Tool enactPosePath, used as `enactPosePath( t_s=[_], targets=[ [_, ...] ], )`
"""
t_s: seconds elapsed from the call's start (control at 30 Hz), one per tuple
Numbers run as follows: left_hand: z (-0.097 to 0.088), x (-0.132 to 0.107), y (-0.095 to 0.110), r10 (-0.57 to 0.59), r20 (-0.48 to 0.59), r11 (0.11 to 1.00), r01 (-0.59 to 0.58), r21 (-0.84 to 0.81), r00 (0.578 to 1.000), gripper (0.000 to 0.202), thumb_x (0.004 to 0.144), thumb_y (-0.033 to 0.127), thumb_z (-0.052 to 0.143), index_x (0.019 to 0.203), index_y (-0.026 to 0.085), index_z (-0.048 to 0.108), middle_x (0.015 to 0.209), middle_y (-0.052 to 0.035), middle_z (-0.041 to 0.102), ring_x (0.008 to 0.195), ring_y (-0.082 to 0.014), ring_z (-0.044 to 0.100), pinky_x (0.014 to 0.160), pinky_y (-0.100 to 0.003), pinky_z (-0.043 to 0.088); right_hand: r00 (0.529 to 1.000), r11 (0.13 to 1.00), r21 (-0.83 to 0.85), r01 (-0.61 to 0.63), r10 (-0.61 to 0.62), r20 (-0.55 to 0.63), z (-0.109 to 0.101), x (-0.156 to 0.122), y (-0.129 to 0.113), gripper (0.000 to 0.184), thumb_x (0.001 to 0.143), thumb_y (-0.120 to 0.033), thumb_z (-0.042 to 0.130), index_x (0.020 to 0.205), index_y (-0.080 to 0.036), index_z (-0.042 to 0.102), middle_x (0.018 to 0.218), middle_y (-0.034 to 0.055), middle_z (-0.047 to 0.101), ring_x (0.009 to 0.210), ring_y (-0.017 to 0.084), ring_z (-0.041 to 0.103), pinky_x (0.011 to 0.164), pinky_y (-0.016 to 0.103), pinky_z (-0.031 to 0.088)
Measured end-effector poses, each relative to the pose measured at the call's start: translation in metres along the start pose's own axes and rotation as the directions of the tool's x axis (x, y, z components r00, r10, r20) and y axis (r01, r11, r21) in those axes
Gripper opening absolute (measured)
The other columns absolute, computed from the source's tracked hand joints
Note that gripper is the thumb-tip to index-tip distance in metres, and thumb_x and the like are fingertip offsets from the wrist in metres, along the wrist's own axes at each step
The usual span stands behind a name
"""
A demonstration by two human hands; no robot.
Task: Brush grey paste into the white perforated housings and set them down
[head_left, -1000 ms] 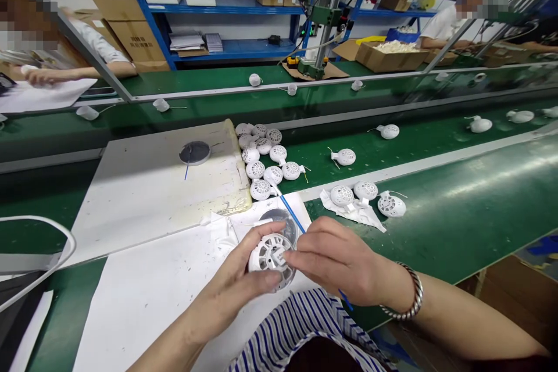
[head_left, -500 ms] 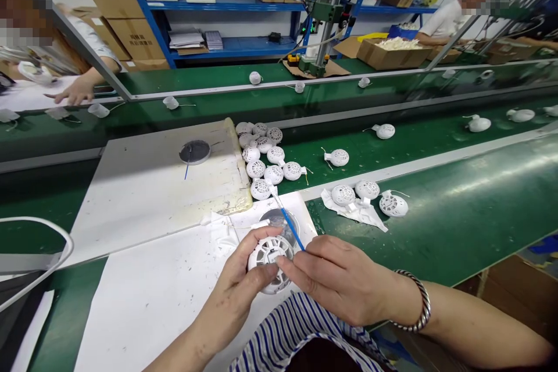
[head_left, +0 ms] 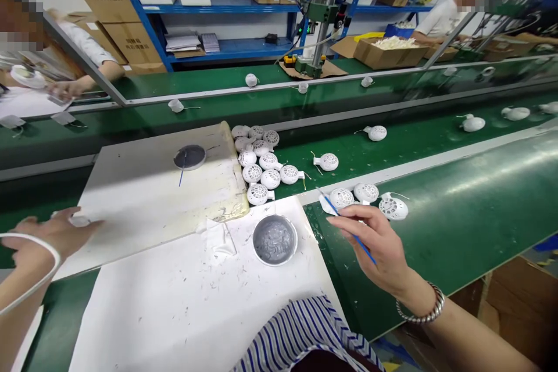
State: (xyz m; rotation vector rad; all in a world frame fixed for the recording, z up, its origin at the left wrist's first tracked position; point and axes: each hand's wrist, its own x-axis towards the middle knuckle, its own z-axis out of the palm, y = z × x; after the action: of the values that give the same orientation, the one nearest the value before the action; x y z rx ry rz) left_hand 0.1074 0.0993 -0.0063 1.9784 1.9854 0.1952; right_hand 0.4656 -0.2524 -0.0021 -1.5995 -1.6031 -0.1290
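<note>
Right hand (head_left: 378, 244) pinches blue stick (head_left: 365, 250) by the white shells (head_left: 341, 197); keep its tip clear of them; gray paste (head_left: 274, 239) on paper (head_left: 152, 308); left hand (head_left: 54, 233) blurred by board (head_left: 139, 186), can't tell if gripping

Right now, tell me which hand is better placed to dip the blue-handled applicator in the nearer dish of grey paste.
Right, I'd judge: the right hand holds the blue-handled applicator and is much closer to the nearer dish, while the left hand is away at the far left.
</note>
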Motion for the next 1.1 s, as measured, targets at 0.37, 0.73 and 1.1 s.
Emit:
enactPosePath(
  t_s=[0.37, 0.73, 1.1],
  targets=[
    [0.170, -0.095, 0.185, 0.892, 0.277, 0.452, -0.719, -0.528, 0.357, 0.018, 0.069, 0.008, 0.058, 0.071, 0.024, 0.066, 0.114, -0.0063, 0.056, 0.124, -0.0297, 0.032, 0.106, -0.047, 0.012, 0.913, 0.884, 0.247, -0.397, 0.407, 0.010, 0.031, -0.005, -0.006, 0.012, 0.083, -0.012, 0.054, 0.089, -0.021, 0.059, 0.087, 0.0019, 0.067, 0.085, 0.014, 0.064, 0.075, 0.028, 0.053],
    [0.117, -0.099, 0.141, 0.717, 0.292, 0.518, -0.205, -0.830, 0.633, 0.046, 0.081, 0.029, 0.047, 0.125, 0.031, 0.034, 0.125, -0.0082, 0.041, 0.113, -0.0272, 0.046, 0.092, -0.048, 0.042, 0.864, 0.802, 0.322, -0.504, 0.471, 0.178, 0.050, -0.019, 0.003, 0.008, 0.086, -0.019, 0.052, 0.090, -0.021, 0.058, 0.088, 0.0018, 0.066, 0.087, 0.014, 0.063, 0.078, 0.028, 0.051],
    [0.081, -0.161, 0.106, 0.562, 0.483, 0.113, 0.517, -0.849, 0.671, 0.027, 0.078, 0.015, 0.059, 0.100, 0.026, 0.047, 0.109, -0.0034, 0.055, 0.103, -0.0268, 0.055, 0.091, -0.055, 0.044, 0.827, 0.825, 0.226, -0.517, 0.414, 0.382, 0.075, -0.015, -0.002, 0.011, 0.087, -0.026, 0.050, 0.087, -0.021, 0.060, 0.086, 0.0009, 0.067, 0.080, 0.014, 0.064, 0.072, 0.027, 0.047]
  ],
)
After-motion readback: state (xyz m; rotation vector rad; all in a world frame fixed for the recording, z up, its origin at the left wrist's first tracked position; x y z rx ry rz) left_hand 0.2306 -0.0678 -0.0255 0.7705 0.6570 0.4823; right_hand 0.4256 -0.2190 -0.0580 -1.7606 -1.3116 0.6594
